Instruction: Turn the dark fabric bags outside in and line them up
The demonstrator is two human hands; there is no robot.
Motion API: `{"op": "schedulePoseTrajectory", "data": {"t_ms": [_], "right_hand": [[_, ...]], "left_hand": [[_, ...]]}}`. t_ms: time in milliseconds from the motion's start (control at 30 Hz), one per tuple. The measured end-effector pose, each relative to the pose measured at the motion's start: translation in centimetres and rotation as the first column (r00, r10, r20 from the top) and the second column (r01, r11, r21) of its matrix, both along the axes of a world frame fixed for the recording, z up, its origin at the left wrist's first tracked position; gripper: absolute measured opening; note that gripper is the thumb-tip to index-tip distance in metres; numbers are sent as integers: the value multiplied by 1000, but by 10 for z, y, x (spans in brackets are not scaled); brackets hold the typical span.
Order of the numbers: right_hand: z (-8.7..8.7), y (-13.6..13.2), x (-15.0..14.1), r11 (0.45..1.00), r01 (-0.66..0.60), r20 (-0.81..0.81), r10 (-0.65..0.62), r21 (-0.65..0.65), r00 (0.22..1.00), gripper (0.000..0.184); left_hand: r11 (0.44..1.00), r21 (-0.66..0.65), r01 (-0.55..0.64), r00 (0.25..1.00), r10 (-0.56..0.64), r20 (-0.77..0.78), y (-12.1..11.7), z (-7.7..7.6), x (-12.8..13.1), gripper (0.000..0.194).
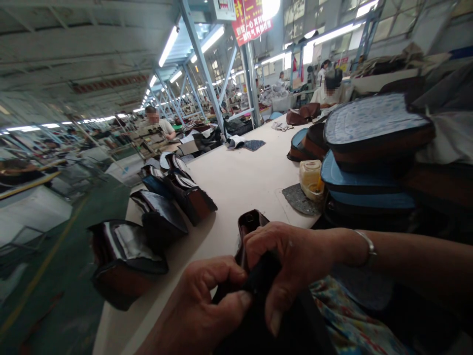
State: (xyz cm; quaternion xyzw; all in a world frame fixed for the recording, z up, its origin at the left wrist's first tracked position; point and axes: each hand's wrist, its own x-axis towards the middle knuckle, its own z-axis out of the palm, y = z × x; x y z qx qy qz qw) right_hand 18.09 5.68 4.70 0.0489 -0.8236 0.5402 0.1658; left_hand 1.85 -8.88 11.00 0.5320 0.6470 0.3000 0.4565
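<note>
A dark leather bag piece (252,220) lies at the front edge of the worktable, close to my body. Its upper rim is glossy brown with a small metal fitting, and its lower part is black and in deep shadow. My left hand (210,293) pinches the black edge between thumb and curled fingers. From the right, my right hand (295,254) bends over the same edge, fingers curled on it and thumb pointing down. The two hands nearly meet. What lies under the fingers is too dark to make out.
Several half-made dark bags (125,266) stand along the table's left edge. To the right, stacked bag bodies (377,128) with blue linings rise high. A yellowish glue jar (310,177) sits on a grey pad (297,198). Scraps (246,143) lie at the far end; other people work beyond.
</note>
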Motion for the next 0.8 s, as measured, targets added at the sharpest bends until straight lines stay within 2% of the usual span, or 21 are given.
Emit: {"op": "schedulePoseTrajectory", "data": {"t_ms": [100, 233, 467, 633, 733, 800], "right_hand": [[0, 1, 1, 999, -10, 16, 11, -42, 1000, 57], [-2, 2, 1, 997, -17, 35, 20, -78, 999, 57], [-6, 5, 4, 980, -74, 30, 81, -185, 996, 52], [5, 7, 8, 988, -128, -39, 125, -88, 991, 33], [9, 5, 10, 995, -99, -63, 97, -26, 993, 26], [8, 2, 10, 998, -59, -71, 57, -32, 996, 27]], "left_hand": [[999, -3, 44, 999, -44, 14, 1, 0, 1, 20], [998, -46, 30, 999, -31, -31, 4, -3, 1, 24], [996, -18, 90, 995, -89, 37, 8, -5, -1, 21], [995, 4, 98, 995, -98, 4, 7, -7, -2, 18], [995, -10, 98, 995, -98, 32, 4, -8, -3, 20], [995, -5, 96, 995, -96, 34, 3, -7, -1, 22]]}}
